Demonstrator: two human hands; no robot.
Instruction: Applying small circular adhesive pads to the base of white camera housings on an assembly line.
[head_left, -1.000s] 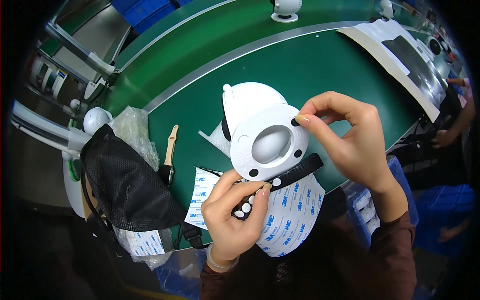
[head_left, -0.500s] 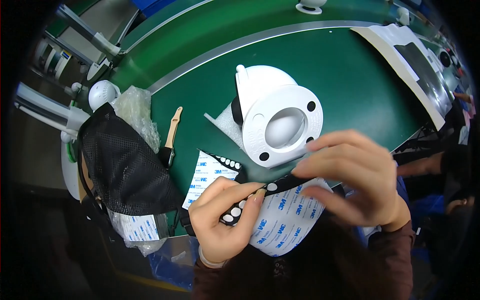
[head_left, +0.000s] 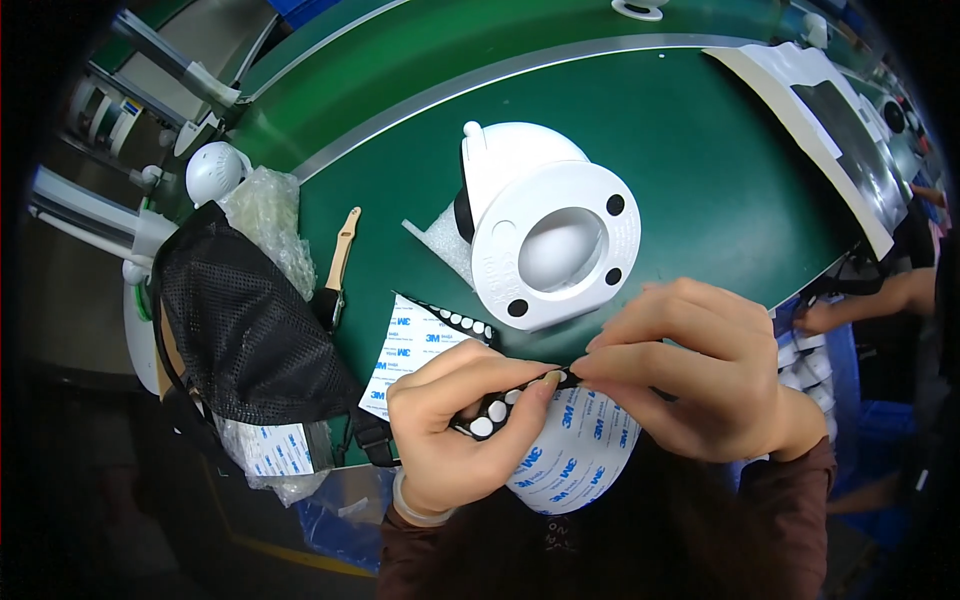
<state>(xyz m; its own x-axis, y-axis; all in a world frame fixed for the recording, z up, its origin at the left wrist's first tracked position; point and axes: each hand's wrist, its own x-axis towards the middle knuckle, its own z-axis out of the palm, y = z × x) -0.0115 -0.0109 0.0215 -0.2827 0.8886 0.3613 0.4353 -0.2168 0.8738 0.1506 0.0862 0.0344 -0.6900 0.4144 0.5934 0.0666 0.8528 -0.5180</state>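
Note:
Between my left thumb and fingers is a sheet of round adhesive pads [head_left: 575, 455], with blue-printed backing paper and a black strip carrying white dots. My left hand [head_left: 450, 430] is closed on the strip's edge. My right hand [head_left: 710, 370] pinches at the strip's far end, beside the left fingertips; whether a single pad is in that pinch is hidden. Just beyond stands a white rounded device [head_left: 525, 150], tipped so its ring-shaped base faces me. Black round pads sit on that base. Another pad sheet [head_left: 405, 345] lies left of my hands.
A black mesh bag [head_left: 250, 320] and crumpled clear plastic [head_left: 270, 215] lie at the left. Near them is a wooden-handled brush [head_left: 343, 250]. A green belt [head_left: 520, 30] runs behind the table. Curved sheets [head_left: 800, 130] lie far right, and another person's arm [head_left: 890, 300] reaches in there.
My right hand has come left and down to the strip, its fingers now pinched together. The other person's arm shows further in. The white object on the belt has shifted upward in view.

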